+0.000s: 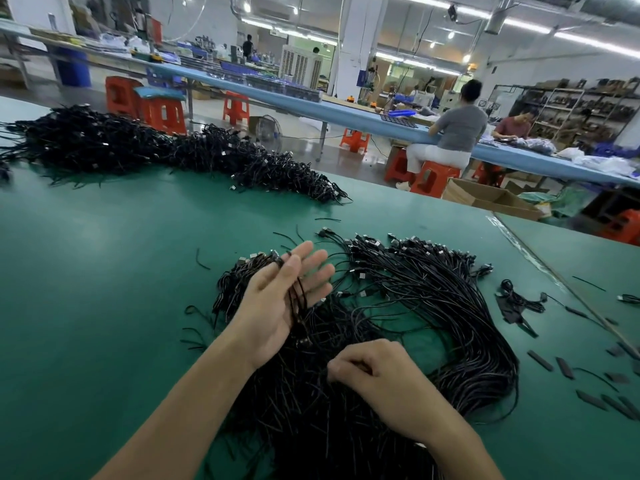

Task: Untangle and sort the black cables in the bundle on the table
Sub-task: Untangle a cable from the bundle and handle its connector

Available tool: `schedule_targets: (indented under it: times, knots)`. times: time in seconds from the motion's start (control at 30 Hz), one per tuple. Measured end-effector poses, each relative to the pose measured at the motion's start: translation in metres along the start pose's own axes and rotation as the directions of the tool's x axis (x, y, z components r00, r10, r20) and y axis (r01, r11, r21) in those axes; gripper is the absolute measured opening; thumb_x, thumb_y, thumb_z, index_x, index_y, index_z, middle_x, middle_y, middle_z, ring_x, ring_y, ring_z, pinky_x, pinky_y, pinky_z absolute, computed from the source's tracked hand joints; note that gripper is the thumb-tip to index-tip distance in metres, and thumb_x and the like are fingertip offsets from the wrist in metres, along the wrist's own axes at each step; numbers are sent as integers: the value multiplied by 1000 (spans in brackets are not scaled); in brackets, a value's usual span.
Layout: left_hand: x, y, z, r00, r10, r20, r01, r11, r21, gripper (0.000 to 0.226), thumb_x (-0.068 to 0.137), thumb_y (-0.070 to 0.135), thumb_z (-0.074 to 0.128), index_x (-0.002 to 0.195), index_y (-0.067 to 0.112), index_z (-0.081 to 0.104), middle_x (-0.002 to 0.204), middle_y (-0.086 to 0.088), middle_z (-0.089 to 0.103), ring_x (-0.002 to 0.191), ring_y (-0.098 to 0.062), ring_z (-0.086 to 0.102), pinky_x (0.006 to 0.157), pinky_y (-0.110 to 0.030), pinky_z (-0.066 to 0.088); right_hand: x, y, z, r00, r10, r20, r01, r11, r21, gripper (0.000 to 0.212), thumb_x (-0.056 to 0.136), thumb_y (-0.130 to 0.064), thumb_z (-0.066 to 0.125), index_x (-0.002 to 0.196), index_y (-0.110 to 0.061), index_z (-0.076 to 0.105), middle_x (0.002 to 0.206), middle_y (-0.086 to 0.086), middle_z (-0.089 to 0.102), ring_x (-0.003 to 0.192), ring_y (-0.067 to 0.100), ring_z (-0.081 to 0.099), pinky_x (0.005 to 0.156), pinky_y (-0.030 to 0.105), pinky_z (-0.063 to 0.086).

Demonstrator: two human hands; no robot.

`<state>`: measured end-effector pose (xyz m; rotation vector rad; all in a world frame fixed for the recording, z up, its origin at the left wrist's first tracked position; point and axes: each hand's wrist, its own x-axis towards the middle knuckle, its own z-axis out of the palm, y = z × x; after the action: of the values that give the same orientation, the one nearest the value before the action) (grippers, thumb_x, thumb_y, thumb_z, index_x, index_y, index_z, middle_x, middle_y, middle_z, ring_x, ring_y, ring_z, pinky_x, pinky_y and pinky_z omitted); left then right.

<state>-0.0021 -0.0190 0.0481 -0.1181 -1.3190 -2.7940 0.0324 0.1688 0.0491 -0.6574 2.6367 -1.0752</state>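
1. Lying palm-up above the near-left part of the bundle [433, 306], the left hand [280, 306] is spread flat with its fingers straight. A few held cables [298, 299] run lengthwise along the palm, plug ends up by the index fingertip. Judged use: a tray for freed strands, raised so they do not slip back into the tangle.
2. Right hand [374, 372]: fingers curled down into the near side of the bundle, pinching at its strands. The knuckles hide which strand. Judged use: picking out the next cable to draw free.
3. Bundle: black cables on the green table [86, 289], directly before the person. The plugs are fanned along the far edge, and the wires sweep in an arc to the right and back toward the near edge. The tails are matted under both hands. The lined-up plugs suggest partial sorting.
4. Far heap [104, 143]: a long mound of black cables at the table's far left, well apart from the bundle. Whether finished or waiting, cannot tell.
5. Loose black strips [540, 360]: scattered right of the bundle, near a small coiled cable [516, 299].
6. Writing: no brand, label or lettering is legible, and the plug faces are too small to read.
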Motion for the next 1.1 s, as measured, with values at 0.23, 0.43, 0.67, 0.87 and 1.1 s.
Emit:
schedule_targets:
  times: [0.23, 0.43, 0.67, 0.87, 1.1]
  knots:
    - [-14, -13, 7, 954, -147, 263, -140, 556, 819, 36, 107, 21, 42, 90, 6, 70, 80, 1, 74, 75, -12, 70, 73, -24, 54, 1, -14, -21, 956, -150, -253, 126, 986, -109, 16, 93, -31, 66, 80, -25, 74, 78, -11, 68, 79, 3, 63, 70, 16, 46]
    - [-27, -4, 15, 861, -424, 280, 122, 707, 697, 62, 99, 65, 30, 55, 22, 44, 45, 4, 33, 35, -11, 30, 40, -21, 34, 5, -19, -33, 878, -137, -460, 210, 971, 112, 12, 77, -32, 82, 72, -30, 71, 68, -9, 66, 58, 2, 56, 59, 13, 42]
    - [-25, 5, 12, 742, -488, 459, 341, 865, 368, 52, 100, 45, 48, 56, 18, 41, 49, 0, 47, 43, -12, 53, 52, -28, 52, 6, -15, -32, 976, -117, -181, 183, 891, 415, 21, 82, -33, 71, 81, -13, 64, 75, 3, 64, 73, 18, 58, 74, 41, 53]
    - [-27, -2, 12, 865, -372, 337, 215, 882, 420, 53, 95, 46, 51, 51, 16, 49, 54, -4, 54, 48, -14, 54, 49, -20, 44, 8, -16, -33, 983, -153, -105, 179, 925, 334, 12, 97, -16, 61, 87, -13, 55, 74, -5, 55, 69, 8, 48, 66, 24, 44]
    - [-26, -9, 17, 956, -228, 185, 61, 770, 635, 54, 92, 56, 46, 59, 13, 46, 57, -5, 41, 56, -18, 43, 62, -26, 46, 12, -19, -29, 966, -163, -201, 192, 972, 133, 21, 94, -17, 65, 80, -24, 52, 78, -4, 63, 71, 11, 57, 67, 31, 50]
